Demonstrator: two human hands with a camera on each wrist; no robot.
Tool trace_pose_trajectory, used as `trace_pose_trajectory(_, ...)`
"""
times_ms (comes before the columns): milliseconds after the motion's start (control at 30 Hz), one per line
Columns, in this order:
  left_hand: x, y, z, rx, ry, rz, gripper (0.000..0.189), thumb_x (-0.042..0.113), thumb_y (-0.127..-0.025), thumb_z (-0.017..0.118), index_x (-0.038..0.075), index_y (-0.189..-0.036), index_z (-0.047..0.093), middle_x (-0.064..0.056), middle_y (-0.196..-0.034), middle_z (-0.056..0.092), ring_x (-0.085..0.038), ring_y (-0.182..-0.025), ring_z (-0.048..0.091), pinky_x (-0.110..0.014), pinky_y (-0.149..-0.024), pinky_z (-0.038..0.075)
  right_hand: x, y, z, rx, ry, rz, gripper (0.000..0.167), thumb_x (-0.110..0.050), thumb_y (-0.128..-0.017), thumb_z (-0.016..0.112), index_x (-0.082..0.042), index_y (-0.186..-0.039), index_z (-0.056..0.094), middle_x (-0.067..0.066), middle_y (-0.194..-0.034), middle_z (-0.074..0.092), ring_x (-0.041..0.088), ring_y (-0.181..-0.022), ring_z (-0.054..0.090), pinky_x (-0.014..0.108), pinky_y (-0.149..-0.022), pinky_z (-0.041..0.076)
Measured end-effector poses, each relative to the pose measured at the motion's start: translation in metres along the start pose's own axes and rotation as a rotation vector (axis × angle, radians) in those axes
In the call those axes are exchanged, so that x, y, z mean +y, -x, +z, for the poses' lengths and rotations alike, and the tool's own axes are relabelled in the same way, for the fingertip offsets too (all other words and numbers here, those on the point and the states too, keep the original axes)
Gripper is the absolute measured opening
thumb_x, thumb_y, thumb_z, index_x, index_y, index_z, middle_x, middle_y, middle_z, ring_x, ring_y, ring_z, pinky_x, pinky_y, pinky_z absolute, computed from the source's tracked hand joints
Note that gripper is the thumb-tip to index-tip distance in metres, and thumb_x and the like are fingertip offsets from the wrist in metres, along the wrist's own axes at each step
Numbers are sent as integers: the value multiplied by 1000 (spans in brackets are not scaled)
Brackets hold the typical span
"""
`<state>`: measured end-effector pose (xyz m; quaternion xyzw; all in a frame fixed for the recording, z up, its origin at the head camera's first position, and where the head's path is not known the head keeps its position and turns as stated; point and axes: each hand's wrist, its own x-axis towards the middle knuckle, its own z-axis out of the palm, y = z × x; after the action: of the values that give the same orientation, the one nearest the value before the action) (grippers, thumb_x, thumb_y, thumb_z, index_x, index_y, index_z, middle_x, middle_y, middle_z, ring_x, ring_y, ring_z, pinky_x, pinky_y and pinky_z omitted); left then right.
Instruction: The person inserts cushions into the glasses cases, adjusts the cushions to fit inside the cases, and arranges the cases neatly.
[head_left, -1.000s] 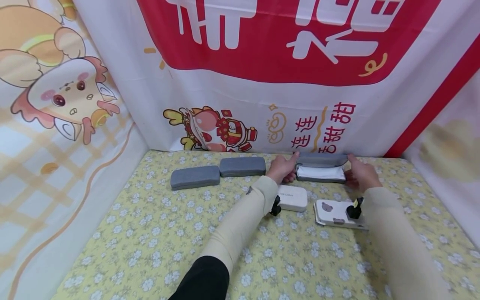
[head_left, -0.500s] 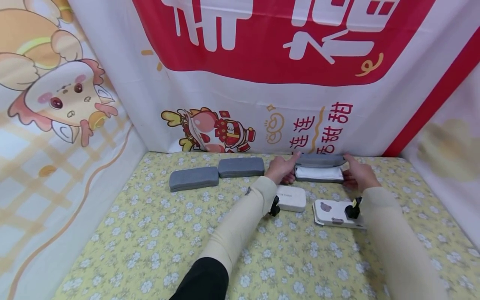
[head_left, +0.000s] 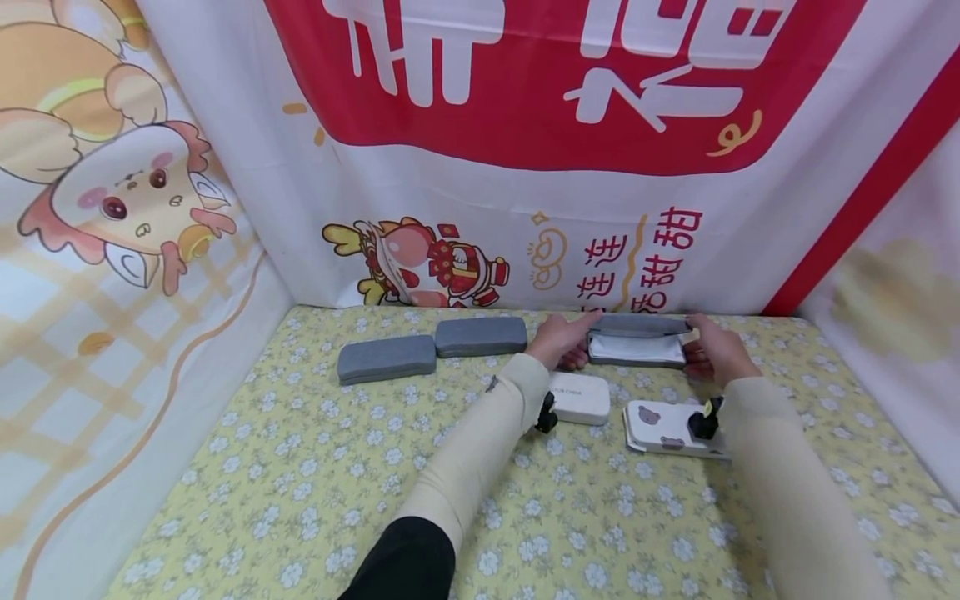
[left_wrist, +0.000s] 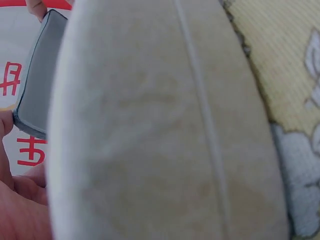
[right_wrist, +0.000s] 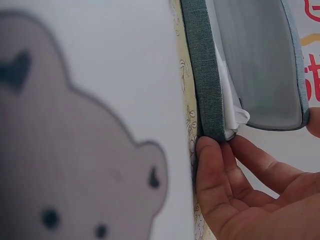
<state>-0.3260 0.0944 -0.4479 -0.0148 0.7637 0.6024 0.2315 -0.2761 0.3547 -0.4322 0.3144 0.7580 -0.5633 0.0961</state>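
A grey glasses case (head_left: 639,324) lies against the back wall with its lid raised part way. Inside its base is a folded white cloth (head_left: 636,348). At the left end my left hand (head_left: 558,342) grips the case, its thumb on the lid's corner. The opposite end is held by my right hand (head_left: 722,346), thumb at the lid corner and fingertips against the base. In the right wrist view the base's fabric side (right_wrist: 205,70) shows beside the lid's smooth inner face (right_wrist: 265,65). A sleeve hides most of the case in the left wrist view.
Two closed grey cases, one near the corner (head_left: 386,358) and one beside it (head_left: 481,336), lie to the left. A white case (head_left: 581,397) sits before the left hand. Under the right wrist is a white case with bear prints (head_left: 652,425). Printed cloth walls (head_left: 450,192) enclose the flowered tabletop (head_left: 337,492).
The grey case's lid has tipped forward and down a little, with both thumbs moving along with it. The other cases stay where they were; the head view has shifted slightly.
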Motion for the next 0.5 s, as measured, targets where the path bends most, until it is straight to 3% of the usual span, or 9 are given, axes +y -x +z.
trace_pose_trajectory(133, 1, 1, -1, 0, -14, 9, 60, 56, -88, 70, -3, -100, 70, -18, -80, 72, -28, -65, 68, -44, -68, 58, 3, 3, 0, -25, -30, -38, 67, -44, -99, 42, 7, -143, 43, 16, -117, 58, 21, -84, 64, 36, -79, 58)
trace_pose_trajectory(233, 2, 3, -3, -9, -53, 7, 36, 33, -88, 76, -2, -96, 71, -20, -83, 73, -34, -72, 70, -41, -63, 57, 7, 6, 0, -24, -88, -39, 40, -23, -96, 51, 6, -124, 53, 10, -95, 62, 18, -76, 65, 35, -76, 59)
trace_pose_trajectory(333, 3, 6, -4, -22, -99, -3, 22, 17, -85, 77, -3, -95, 72, -21, -86, 73, -36, -75, 70, -37, -57, 55, 12, 7, -1, -30, -126, -21, 25, -9, -92, 55, 3, -114, 54, 6, -87, 62, 17, -76, 65, 33, -74, 59)
trace_pose_trajectory(500, 6, 9, -6, -41, -148, -1, 30, 18, -86, 75, -9, -100, 72, -22, -88, 73, -33, -72, 69, -33, -54, 53, 12, 10, -2, -30, -111, -18, 25, -9, -92, 58, 3, -114, 54, 6, -88, 62, 17, -77, 66, 33, -75, 59)
